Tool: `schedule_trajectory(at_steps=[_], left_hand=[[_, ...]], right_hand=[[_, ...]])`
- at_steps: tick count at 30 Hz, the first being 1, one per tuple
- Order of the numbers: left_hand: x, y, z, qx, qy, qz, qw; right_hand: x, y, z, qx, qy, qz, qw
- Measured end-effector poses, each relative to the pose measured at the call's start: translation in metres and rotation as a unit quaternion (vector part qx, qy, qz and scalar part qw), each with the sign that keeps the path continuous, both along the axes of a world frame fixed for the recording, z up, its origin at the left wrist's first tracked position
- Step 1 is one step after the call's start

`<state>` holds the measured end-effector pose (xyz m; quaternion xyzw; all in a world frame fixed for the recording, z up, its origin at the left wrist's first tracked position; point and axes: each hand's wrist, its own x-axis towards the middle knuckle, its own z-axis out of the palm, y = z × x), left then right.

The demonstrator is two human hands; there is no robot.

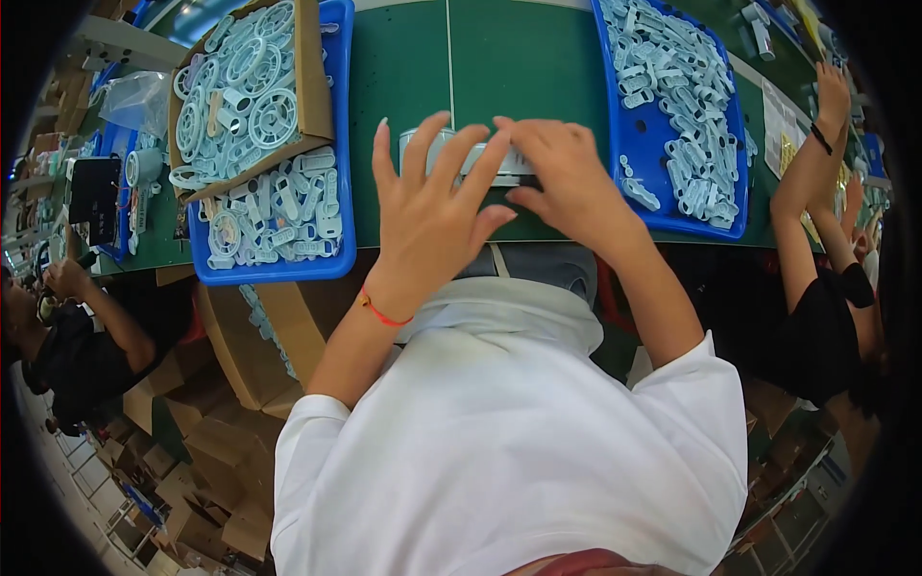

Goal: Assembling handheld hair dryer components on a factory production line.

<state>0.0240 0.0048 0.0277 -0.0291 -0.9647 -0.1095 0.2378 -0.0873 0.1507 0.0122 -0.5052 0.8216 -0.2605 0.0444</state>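
A long pale grey-blue plastic piece [506,165] with a dark strip on its near edge lies at the front of the green table; my hands hide much of it, so its exact kind is unclear. Over its left part, my left hand [432,202] is spread with the fingers apart, holding nothing. My right hand [574,178] curls around the right end, thumb on the near side and fingers on the far side. A red cord circles my left wrist.
At left, a cardboard box [312,72] of pale-blue ring-shaped parts sits on a blue tray [348,211] of smaller parts. Another blue tray [642,178] at right holds many small pale-blue pieces. People work on both sides; cardboard boxes [226,432] stand below left.
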Motion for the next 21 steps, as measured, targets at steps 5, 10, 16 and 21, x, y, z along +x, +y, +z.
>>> schedule_trajectory(at_steps=[5,10,16,21], left_hand=[[-0.012,-0.008,-0.011,-0.015,-0.025,-0.012,1.000],[-0.020,-0.012,-0.015,-0.094,-0.030,-0.041,0.994],[-0.026,-0.016,-0.030,-0.108,0.038,-0.065,0.991],[-0.028,-0.020,-0.032,-0.131,0.090,-0.064,0.985]], right_hand=[[0.010,0.013,-0.019,-0.090,-0.099,-0.038,0.990],[0.020,0.004,-0.033,-0.157,0.017,-0.066,0.985],[0.019,0.001,-0.036,-0.185,0.050,-0.084,0.978],[0.022,0.002,-0.035,-0.196,0.031,-0.084,0.976]])
